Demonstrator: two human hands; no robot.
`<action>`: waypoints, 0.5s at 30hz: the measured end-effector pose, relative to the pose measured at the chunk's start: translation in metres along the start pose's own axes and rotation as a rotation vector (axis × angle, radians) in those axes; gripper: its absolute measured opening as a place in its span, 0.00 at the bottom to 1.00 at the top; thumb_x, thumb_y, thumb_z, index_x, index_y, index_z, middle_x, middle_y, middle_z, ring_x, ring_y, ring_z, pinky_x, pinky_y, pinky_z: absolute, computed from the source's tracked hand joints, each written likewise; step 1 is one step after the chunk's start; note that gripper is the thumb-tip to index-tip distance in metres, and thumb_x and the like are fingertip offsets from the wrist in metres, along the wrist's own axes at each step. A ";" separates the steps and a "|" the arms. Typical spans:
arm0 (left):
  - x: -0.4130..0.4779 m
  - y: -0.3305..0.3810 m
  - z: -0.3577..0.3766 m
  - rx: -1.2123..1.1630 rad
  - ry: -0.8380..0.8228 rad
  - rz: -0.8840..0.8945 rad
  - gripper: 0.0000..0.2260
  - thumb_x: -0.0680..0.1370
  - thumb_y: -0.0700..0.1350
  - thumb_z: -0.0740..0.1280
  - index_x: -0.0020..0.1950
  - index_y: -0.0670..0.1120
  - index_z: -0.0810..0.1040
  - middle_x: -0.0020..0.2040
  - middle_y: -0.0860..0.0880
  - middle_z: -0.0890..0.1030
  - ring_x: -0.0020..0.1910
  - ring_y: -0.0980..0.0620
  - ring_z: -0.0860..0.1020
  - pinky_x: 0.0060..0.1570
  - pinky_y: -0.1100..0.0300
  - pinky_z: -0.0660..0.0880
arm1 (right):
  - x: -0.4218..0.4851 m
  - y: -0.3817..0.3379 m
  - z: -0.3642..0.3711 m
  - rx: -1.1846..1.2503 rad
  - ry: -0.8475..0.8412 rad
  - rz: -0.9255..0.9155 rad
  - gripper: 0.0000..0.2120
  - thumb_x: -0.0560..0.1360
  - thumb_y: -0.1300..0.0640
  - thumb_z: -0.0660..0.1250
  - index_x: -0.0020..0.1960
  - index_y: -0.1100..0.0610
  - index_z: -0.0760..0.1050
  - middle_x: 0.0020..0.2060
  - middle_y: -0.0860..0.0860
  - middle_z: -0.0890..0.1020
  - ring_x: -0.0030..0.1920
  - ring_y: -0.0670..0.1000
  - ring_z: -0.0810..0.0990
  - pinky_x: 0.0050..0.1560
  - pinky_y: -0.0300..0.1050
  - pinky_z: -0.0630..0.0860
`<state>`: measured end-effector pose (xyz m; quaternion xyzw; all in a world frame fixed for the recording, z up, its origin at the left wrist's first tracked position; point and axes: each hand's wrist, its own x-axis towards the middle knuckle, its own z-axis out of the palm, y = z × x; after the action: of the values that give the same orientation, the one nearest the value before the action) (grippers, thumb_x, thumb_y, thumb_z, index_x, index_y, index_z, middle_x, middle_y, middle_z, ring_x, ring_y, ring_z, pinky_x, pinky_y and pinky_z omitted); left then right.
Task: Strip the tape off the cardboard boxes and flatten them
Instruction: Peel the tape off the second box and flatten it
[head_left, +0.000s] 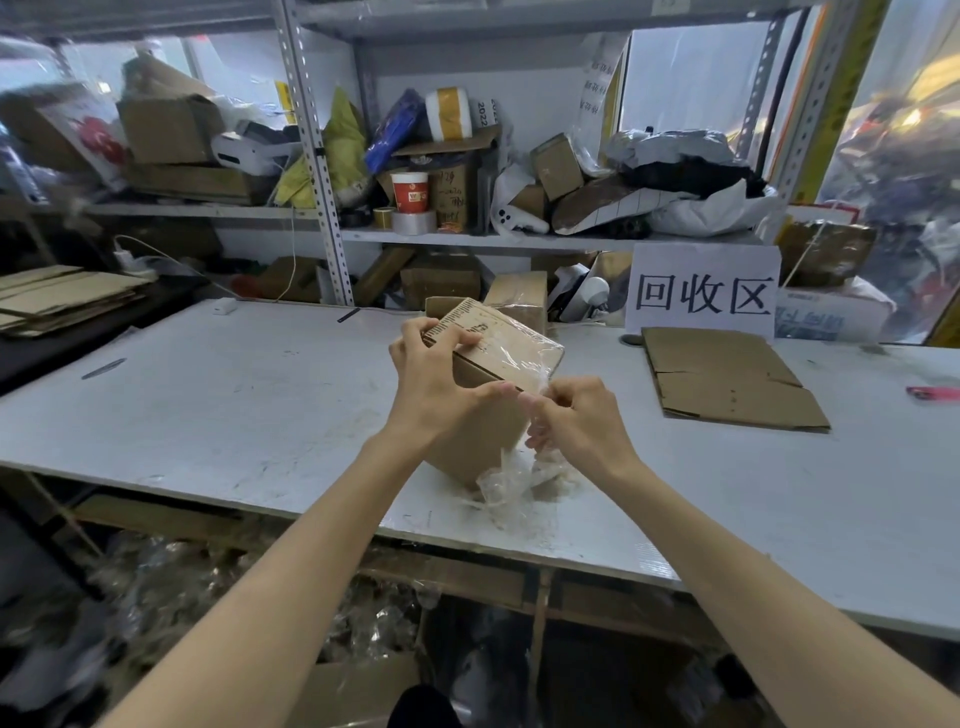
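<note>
Cardboard box (511, 348) sits tilted on the bench (208, 395), between your two grips. Your left grip (436, 387) clasps its top edge, and your right grip (576, 415) pinches clear tape (511, 480) that trails beneath it.

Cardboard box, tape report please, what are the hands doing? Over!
Left hand grips cardboard box, tilted on white table. Right hand pinches clear tape at box's near corner. Nothing blocking.
</note>
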<state>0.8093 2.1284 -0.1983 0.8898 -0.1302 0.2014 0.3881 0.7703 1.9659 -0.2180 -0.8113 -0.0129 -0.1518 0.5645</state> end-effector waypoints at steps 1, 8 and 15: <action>0.001 -0.001 0.000 -0.002 -0.005 0.001 0.28 0.66 0.56 0.79 0.63 0.50 0.77 0.68 0.47 0.62 0.69 0.47 0.58 0.67 0.61 0.59 | 0.001 0.001 -0.001 -0.001 -0.009 -0.018 0.14 0.74 0.59 0.71 0.34 0.66 0.75 0.28 0.58 0.81 0.29 0.54 0.83 0.32 0.49 0.81; 0.012 -0.006 -0.010 -0.034 -0.134 0.028 0.27 0.69 0.46 0.79 0.66 0.51 0.76 0.72 0.47 0.61 0.73 0.47 0.61 0.70 0.58 0.62 | 0.004 0.002 -0.013 0.106 -0.329 -0.053 0.12 0.72 0.71 0.66 0.34 0.73 0.67 0.38 0.73 0.77 0.39 0.58 0.77 0.39 0.46 0.72; 0.000 -0.005 0.001 -0.030 -0.118 0.017 0.47 0.56 0.60 0.83 0.69 0.48 0.67 0.74 0.49 0.52 0.75 0.49 0.54 0.76 0.52 0.58 | 0.005 0.003 -0.027 0.022 -0.514 -0.064 0.15 0.78 0.61 0.65 0.39 0.72 0.71 0.38 0.65 0.74 0.38 0.54 0.70 0.40 0.47 0.66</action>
<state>0.8119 2.1304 -0.2019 0.8930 -0.1635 0.1502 0.3914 0.7693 1.9394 -0.2106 -0.8162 -0.1834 0.0417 0.5463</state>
